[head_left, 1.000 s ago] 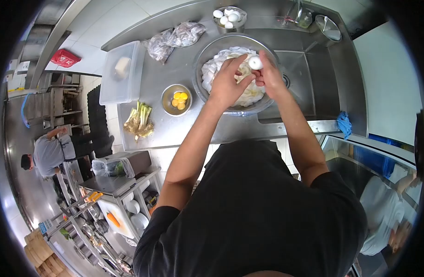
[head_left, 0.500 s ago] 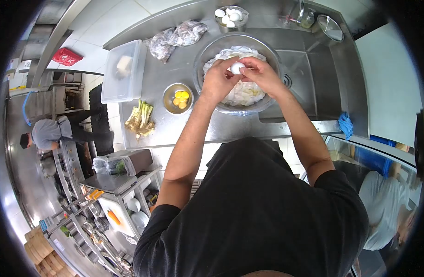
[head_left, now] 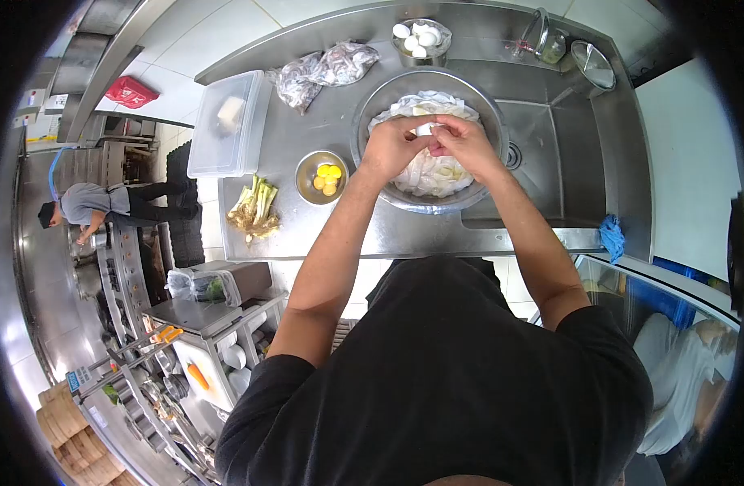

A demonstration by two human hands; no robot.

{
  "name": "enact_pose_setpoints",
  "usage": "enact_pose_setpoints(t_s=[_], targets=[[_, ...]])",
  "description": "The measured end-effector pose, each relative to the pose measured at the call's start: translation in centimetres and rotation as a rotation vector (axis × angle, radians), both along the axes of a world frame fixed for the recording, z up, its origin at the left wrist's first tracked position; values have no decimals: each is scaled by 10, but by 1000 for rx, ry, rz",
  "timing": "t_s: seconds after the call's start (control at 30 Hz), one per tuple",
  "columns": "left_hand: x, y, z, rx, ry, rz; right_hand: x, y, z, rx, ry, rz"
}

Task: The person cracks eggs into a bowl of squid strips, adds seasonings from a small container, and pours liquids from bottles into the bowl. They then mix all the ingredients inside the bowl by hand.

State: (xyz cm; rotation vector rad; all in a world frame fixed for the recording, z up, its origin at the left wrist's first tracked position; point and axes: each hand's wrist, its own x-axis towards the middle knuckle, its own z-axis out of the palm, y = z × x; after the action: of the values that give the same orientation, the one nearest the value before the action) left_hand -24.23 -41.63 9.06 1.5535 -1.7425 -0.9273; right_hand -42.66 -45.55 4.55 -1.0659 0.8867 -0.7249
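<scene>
Over a wide steel bowl (head_left: 362,130) of whitish, wet strips or slices (head_left: 434,178), my left hand (head_left: 393,149) and my right hand (head_left: 468,149) meet. Both are closed around a white egg (head_left: 425,130), mostly hidden by the fingers; whether its shell is cracked I cannot make out. To the left of the big bowl, a small metal bowl (head_left: 305,188) holds several egg yolks (head_left: 327,178). A metal container (head_left: 425,60) with several white eggs (head_left: 422,37) stands behind the big bowl.
Bagged greyish food (head_left: 323,69), a lidded plastic box (head_left: 226,150) and spring onions (head_left: 254,209) lie on the left counter. To the right is a sink basin (head_left: 542,162), with a blue cloth (head_left: 611,237) on its front edge. Another person (head_left: 96,202) stands at the far left.
My fingers have drawn closer together around the egg, covering more of it. The whole view has shifted slightly, and the person at far left has moved an arm.
</scene>
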Motion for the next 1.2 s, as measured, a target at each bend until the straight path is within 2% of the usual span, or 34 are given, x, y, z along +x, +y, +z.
enact_pose_setpoints(t_s=[0.13, 0.63, 0.8, 0.87, 0.9, 1.0, 1.1, 1.13, 1.2], targets=[[-2, -6, -5, -44, -45, 10, 5, 0, -3, -20, -2, -85], [0, -8, -28, -66, -25, 39, 13, -1, -16, 7, -23, -123], [8, -6, -37, -193, -53, 81, 8, -6, -27, -67, 1, -86], [13, -8, -45, -151, -63, 107, 2, -7, -29, -219, 2, -75], [16, -10, -57, -380, -112, 68, 3, -5, -17, -101, -52, -48], [14, 1, -21, -194, 4, 39, 6, -6, -25, -11, -24, -112], [13, 3, -17, -118, -22, 34, 7, -6, -39, 144, -58, -100], [14, -2, -33, -132, -4, 41, 15, -9, -49, 131, -88, -48], [14, -9, -67, -345, -213, 67, 9, -11, -72, 144, -98, -11]])
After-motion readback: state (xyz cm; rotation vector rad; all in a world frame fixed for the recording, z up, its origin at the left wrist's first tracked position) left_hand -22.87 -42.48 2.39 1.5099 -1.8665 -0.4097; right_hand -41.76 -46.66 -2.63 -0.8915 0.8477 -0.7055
